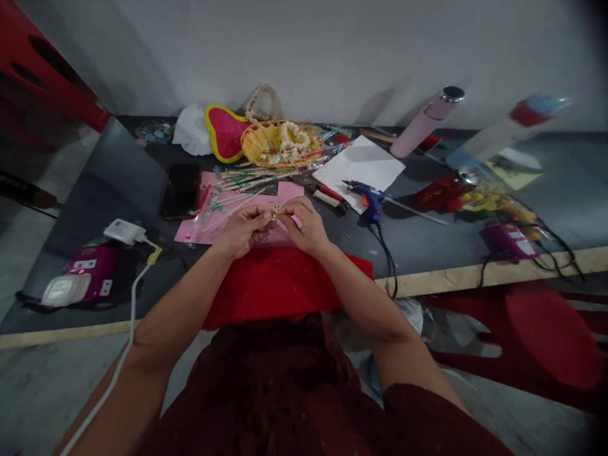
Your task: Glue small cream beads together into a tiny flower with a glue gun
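Note:
Between the fingertips of both hands is a small cream-coloured cluster piece (pixel 274 213), too small to make out in detail. My left hand (pixel 243 232) pinches it from the left, thumb against bent fingers. From the right, my right hand (pixel 306 227) pinches it too. Both are just above pink paper (pixel 216 223) at the table's front, where thin sticks with green bits (pixel 242 183) lie. Red cloth (pixel 285 285) hangs below the hands. Behind them a yellow woven basket (pixel 254 140) holds a cream, bumpy strand (pixel 292 142).
A blue glue gun (pixel 370 197) and red-handled pliers (pixel 327 195) lie to the right, by white paper (pixel 363 166). A pink flask (pixel 422 126) stands behind. On the left are a phone (pixel 181 190), a purple power strip (pixel 95 269) and a white cable (pixel 132 310).

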`<state>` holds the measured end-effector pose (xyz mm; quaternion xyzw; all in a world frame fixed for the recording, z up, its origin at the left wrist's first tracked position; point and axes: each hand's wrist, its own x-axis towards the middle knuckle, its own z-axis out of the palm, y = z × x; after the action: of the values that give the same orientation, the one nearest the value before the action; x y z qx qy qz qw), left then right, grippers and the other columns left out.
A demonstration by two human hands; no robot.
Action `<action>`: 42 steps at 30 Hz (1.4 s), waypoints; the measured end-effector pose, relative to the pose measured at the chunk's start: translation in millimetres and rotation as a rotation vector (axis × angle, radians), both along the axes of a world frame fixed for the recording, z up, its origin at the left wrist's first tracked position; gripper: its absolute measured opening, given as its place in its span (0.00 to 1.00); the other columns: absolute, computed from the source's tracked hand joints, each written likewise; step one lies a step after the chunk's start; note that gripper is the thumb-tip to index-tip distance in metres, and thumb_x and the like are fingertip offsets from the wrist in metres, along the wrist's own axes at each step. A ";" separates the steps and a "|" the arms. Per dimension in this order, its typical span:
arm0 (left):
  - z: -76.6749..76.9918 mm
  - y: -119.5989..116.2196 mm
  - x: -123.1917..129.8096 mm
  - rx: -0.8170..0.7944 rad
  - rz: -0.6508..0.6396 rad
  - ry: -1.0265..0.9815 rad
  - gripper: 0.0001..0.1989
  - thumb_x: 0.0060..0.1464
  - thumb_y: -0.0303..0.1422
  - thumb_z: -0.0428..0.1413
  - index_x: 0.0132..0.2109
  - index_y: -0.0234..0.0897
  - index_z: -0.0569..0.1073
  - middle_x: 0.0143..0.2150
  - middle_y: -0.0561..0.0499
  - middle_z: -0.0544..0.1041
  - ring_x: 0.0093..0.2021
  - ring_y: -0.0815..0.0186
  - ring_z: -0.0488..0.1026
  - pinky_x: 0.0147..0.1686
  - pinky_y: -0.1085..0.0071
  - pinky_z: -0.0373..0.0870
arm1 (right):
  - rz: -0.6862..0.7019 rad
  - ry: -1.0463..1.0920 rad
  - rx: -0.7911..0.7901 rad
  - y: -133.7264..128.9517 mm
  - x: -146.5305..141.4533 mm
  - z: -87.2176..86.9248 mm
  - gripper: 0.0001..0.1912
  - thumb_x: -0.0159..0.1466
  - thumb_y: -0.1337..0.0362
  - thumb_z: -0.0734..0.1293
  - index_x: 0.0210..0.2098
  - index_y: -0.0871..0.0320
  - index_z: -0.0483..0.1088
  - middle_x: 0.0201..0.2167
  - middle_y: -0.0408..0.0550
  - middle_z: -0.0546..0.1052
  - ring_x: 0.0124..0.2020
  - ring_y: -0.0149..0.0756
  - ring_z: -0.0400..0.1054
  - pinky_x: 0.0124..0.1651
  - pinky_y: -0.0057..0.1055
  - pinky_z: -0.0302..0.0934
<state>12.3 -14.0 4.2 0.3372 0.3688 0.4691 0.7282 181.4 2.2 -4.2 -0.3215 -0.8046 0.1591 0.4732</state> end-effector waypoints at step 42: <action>2.1 -0.5 -0.7 0.007 -0.005 -0.042 0.15 0.39 0.29 0.66 0.35 0.33 0.70 0.28 0.54 0.71 0.25 0.74 0.69 0.22 0.79 0.64 | 0.116 -0.014 -0.073 -2.3 3.9 1.6 0.10 0.63 0.60 0.63 0.43 0.55 0.68 0.40 0.50 0.73 0.46 0.36 0.66 0.51 0.39 0.63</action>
<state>11.6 -14.4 6.4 0.3307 0.3510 0.4755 0.7358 185.2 -0.1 -2.6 -0.2927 -0.8187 0.2134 0.4455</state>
